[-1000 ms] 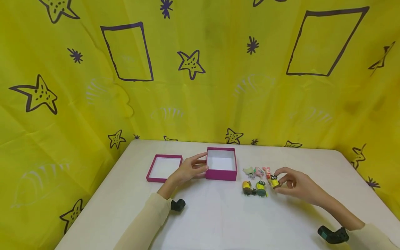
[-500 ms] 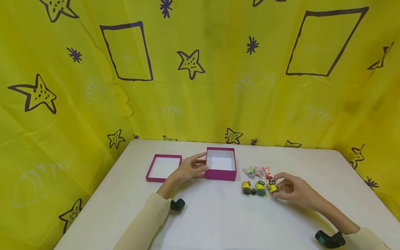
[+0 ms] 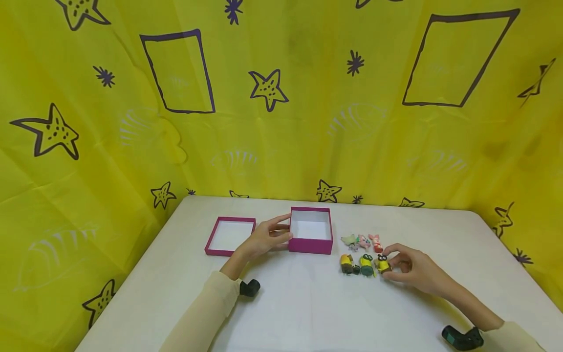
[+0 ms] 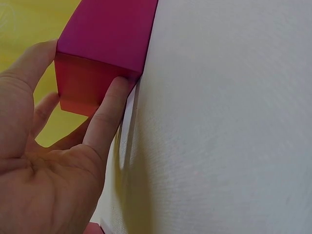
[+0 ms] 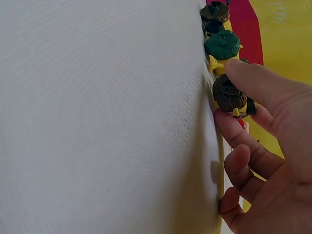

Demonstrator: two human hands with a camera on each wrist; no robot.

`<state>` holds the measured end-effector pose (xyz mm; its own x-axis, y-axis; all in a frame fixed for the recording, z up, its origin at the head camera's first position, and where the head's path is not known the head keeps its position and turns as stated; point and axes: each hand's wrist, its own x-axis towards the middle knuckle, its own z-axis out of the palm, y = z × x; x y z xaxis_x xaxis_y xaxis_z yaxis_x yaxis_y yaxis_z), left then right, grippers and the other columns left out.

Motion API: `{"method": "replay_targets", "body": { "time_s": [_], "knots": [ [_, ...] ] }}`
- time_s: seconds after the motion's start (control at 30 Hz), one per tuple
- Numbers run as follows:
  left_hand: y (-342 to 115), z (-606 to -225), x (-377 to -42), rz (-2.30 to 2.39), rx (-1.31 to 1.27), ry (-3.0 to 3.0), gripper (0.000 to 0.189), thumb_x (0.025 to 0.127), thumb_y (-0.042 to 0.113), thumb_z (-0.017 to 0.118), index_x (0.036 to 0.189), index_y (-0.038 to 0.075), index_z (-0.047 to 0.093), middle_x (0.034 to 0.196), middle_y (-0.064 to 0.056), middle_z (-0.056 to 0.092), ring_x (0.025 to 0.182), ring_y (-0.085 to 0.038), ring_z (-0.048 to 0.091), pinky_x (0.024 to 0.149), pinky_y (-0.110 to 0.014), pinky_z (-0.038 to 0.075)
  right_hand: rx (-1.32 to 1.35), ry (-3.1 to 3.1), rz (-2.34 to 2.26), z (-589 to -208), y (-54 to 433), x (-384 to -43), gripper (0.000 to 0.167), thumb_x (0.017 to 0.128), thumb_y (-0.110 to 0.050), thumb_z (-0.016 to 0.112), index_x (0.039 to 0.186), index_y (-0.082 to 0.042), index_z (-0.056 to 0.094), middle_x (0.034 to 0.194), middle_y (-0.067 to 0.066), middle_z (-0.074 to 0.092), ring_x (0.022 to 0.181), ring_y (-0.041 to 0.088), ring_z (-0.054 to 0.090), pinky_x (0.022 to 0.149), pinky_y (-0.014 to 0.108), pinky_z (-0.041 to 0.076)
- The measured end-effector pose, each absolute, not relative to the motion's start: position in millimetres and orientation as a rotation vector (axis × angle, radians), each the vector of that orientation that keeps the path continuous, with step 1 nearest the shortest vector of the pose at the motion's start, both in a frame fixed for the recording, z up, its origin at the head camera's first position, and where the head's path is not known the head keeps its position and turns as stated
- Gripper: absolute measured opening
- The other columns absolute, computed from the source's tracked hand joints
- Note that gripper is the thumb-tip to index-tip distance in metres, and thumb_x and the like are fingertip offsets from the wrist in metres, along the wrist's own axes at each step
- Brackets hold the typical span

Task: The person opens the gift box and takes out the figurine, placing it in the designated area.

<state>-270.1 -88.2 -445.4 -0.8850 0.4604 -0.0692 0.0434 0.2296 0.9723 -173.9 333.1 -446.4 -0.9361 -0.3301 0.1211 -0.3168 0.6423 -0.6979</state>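
My left hand [image 3: 262, 238] touches the left side of a magenta box [image 3: 310, 246] with a white inside. Its fingers are fairly straight; in the left wrist view the thumb [image 4: 108, 113] presses the box's side near the table. With thumb and forefinger, my right hand [image 3: 421, 270] pinches a yellow minion figurine [image 3: 383, 264] with a brown lower part, which stands upright on the table. To its left are a minion figurine with a green lower part [image 3: 367, 265] and one with a brown lower part [image 3: 346, 264]. The right wrist view shows the held figurine's brown back [image 5: 228, 93].
Behind the minions are a red-and-pink figurine [image 3: 376, 243], a pink one [image 3: 364, 242] and a pale greenish one [image 3: 350, 240]. A shallow magenta lid [image 3: 230, 253] lies left of the box. A yellow patterned curtain [image 3: 281, 146] hangs behind the white table [image 3: 303, 313].
My right hand has brought the minion figurine slightly left and down, into line with the other two minions. It now stands apart from the red-and-pink figurine. The left hand stays at the box.
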Motion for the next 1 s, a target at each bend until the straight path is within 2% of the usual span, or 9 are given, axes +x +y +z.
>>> {"method": "replay_targets", "body": {
  "time_s": [0.37, 0.73, 1.0],
  "knots": [
    [-88.6, -447.3, -271.0, 1.701, 0.478, 2.149, 0.068, 0.098, 0.026, 0.073, 0.159, 0.026, 0.042, 0.147, -0.015, 0.054, 0.123, -0.028, 0.062, 0.095, -0.038, 0.058, -0.526, 2.855, -1.172, -448.7, 331.3, -173.3, 0.046, 0.083, -0.023, 0.088, 0.121, -0.013, 0.064, 0.087, -0.007, 0.070, 0.064, 0.008, 0.044, 0.053, 0.026, 0.035],
    [-88.5, -447.4, -271.8, 1.688, 0.454, 2.171, 0.067, 0.096, 0.029, 0.074, 0.157, 0.031, 0.045, 0.146, -0.013, 0.055, 0.125, -0.028, 0.061, 0.095, -0.037, 0.058, -0.555, 2.858, -1.193, -450.7, 330.2, -174.8, 0.044, 0.083, -0.023, 0.087, 0.120, -0.013, 0.065, 0.087, -0.002, 0.064, 0.063, 0.008, 0.044, 0.053, 0.026, 0.036],
    [-88.1, -445.3, -269.5, 1.704, 0.442, 2.156, 0.066, 0.097, 0.026, 0.074, 0.157, 0.030, 0.045, 0.147, -0.013, 0.054, 0.124, -0.027, 0.062, 0.095, -0.037, 0.058, -0.561, 2.866, -1.201, -451.9, 331.0, -173.6, 0.043, 0.084, -0.023, 0.087, 0.119, -0.013, 0.065, 0.087, -0.002, 0.060, 0.064, 0.009, 0.044, 0.053, 0.026, 0.035]
  ]
}}
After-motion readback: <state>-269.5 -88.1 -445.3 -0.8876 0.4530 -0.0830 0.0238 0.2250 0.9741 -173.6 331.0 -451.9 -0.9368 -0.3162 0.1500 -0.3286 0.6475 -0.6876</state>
